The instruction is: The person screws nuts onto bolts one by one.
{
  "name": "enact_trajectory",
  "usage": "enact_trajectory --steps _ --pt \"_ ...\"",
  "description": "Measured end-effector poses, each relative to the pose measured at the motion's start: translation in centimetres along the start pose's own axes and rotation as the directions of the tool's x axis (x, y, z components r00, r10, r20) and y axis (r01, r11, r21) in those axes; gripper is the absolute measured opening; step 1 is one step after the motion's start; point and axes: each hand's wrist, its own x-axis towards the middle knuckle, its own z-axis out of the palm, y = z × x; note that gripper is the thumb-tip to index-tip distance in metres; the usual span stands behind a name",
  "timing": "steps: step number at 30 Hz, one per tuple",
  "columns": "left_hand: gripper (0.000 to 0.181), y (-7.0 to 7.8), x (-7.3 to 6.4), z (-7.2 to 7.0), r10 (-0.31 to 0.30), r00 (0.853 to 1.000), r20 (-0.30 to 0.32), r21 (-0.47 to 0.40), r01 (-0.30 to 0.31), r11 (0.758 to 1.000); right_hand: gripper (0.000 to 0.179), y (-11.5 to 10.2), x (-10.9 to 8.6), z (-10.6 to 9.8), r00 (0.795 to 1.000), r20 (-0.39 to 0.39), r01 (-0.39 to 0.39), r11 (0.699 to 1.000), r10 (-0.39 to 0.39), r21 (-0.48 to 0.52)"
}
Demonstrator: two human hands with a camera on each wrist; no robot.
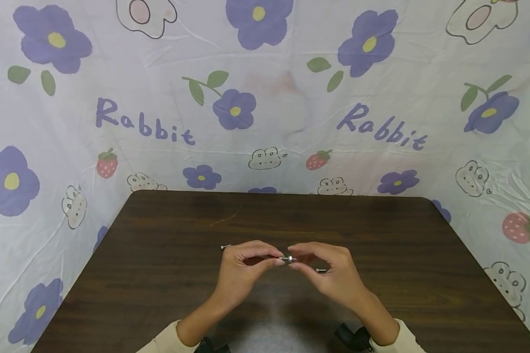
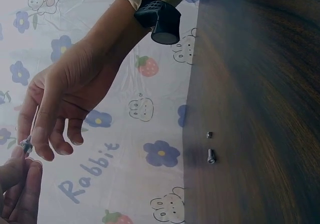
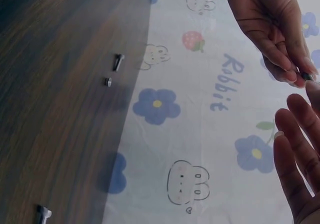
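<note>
The fingers of the left hand (image 1: 244,267) grasp a metal bolt (image 1: 284,258) between thumb and forefinger, its threaded end pointing right and carrying a hex nut (image 1: 290,259). The fingers of the right hand (image 1: 335,269) are parted around that nut: a gap shows under the forefinger, while I cannot tell whether the thumb touches it. Behind both sets of fingers, the printed cloth (image 1: 159,73) reads "Rabbit" on the left and "Rabbit" on the right. On the surface (image 1: 172,264) lie two loose bolts and two loose nuts: left of the left fingers, one bolt (image 1: 225,246) with one nut (image 3: 108,82) just beside it; near the right fingers, one bolt (image 1: 321,270) and one nut (image 2: 209,134).
</note>
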Motion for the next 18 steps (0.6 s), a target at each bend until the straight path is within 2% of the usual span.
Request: enact_trajectory --steps 11,18 --pt "0.008 0.03 -0.04 0.07 0.003 1.0 0.004 -0.016 -0.003 1.0 0.023 0.31 -0.12 0.22 1.0 -0.014 0.024 1.0 -0.024 -0.01" --pt "0.008 0.03 0.0 0.2 -0.003 1.0 0.006 -0.014 0.004 1.0 0.018 -0.04 -0.22 0.31 0.999 0.024 -0.043 0.999 0.043 -0.007"
